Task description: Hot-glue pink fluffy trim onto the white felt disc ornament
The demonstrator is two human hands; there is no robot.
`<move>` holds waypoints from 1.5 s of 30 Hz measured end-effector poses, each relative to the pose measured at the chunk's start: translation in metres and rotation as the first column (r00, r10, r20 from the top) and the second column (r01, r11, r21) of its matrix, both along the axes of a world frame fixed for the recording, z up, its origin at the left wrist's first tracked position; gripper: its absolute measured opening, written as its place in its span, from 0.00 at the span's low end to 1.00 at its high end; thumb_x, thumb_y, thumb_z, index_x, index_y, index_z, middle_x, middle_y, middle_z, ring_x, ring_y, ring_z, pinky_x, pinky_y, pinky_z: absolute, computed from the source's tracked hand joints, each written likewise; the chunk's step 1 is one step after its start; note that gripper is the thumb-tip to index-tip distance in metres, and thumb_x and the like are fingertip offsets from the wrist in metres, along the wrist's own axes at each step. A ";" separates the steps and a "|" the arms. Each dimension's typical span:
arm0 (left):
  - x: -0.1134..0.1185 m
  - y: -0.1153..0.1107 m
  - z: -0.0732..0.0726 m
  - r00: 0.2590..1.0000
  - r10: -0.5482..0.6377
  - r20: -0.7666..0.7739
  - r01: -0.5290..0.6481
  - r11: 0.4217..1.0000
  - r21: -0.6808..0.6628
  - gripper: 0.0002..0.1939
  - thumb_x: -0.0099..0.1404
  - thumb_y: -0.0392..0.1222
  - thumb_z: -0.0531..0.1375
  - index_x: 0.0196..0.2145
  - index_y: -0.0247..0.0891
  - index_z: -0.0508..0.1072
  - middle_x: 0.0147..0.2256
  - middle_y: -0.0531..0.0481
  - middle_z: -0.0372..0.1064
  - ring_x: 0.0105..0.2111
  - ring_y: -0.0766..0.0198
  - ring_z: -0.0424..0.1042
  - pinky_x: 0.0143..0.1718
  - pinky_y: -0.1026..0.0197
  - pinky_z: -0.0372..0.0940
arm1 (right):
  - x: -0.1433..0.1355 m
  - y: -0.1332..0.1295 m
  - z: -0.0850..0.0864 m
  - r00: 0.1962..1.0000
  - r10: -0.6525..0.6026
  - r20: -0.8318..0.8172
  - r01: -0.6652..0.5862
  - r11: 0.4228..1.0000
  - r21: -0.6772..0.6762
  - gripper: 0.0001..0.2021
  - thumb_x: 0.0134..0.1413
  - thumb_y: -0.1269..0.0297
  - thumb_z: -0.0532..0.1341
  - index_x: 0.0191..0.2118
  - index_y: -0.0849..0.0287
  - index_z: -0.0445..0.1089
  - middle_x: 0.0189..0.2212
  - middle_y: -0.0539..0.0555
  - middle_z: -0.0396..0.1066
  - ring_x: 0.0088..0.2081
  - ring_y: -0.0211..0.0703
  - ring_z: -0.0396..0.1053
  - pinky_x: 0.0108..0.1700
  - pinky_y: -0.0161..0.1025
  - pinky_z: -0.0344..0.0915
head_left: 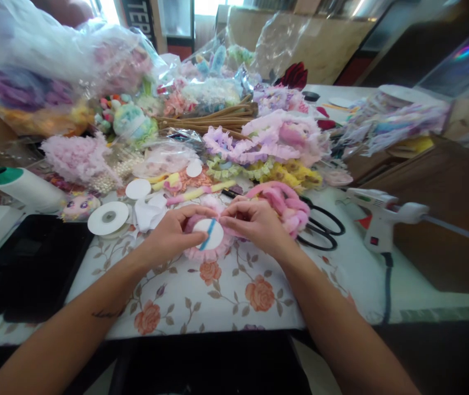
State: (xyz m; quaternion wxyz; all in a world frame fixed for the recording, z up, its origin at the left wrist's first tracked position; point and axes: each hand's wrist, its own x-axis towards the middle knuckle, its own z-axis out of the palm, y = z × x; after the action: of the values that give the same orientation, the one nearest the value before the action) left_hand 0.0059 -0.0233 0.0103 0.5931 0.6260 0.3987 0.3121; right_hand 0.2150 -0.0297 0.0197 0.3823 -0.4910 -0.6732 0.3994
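Left hand: fingers closed on the left edge of the round pink frilled rosette with a white disc centre and a blue strip, thumb laid across its top rim. Right hand: fingertips pinched together on the right edge of the same rosette.

Rosette position: flat on the white tablecloth printed with orange roses, near the front edge, between both hands.

Just behind the right hand: pink fluffy plush bundle, touching the knuckles. Right of the bundle: black-handled scissors, lying flat. Further right: white hot-glue gun, standing on the cloth, black cable hanging down.

Left of the left hand: white ribbon spool, flat. Far left: white thread cone with green cap, lying on its side.
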 end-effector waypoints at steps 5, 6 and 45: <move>0.001 0.000 -0.001 1.000 -0.005 0.008 0.006 1.000 -0.028 0.19 0.55 0.35 0.65 0.46 0.39 0.75 0.40 0.47 0.74 0.39 0.60 0.72 0.37 0.61 0.69 | 0.002 0.001 -0.002 1.000 0.004 -0.009 -0.004 1.000 -0.010 0.09 0.49 0.58 0.67 0.29 0.59 0.77 0.28 0.51 0.70 0.26 0.35 0.61 0.26 0.36 0.55; 0.001 0.000 -0.001 1.000 -0.008 0.016 0.009 0.999 -0.031 0.19 0.55 0.36 0.65 0.46 0.39 0.75 0.40 0.47 0.74 0.39 0.60 0.72 0.37 0.61 0.69 | 0.003 0.000 -0.001 1.000 0.007 -0.014 -0.008 1.000 -0.017 0.11 0.49 0.56 0.67 0.29 0.60 0.77 0.28 0.51 0.70 0.26 0.35 0.61 0.26 0.36 0.55; 0.001 0.003 -0.003 0.980 0.187 0.065 -0.189 0.982 0.027 0.20 0.51 0.35 0.67 0.44 0.41 0.78 0.43 0.47 0.74 0.43 0.55 0.72 0.35 0.62 0.68 | 0.003 -0.003 0.004 0.986 -0.101 0.129 0.072 0.975 0.212 0.05 0.51 0.65 0.66 0.28 0.60 0.76 0.28 0.50 0.69 0.24 0.32 0.58 0.27 0.35 0.54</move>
State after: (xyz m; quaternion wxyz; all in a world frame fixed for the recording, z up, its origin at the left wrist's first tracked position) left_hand 0.0065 -0.0199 0.0074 0.5628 0.5851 0.4322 0.3926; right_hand 0.2177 -0.0328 0.0232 0.4004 -0.5044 -0.7139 0.2749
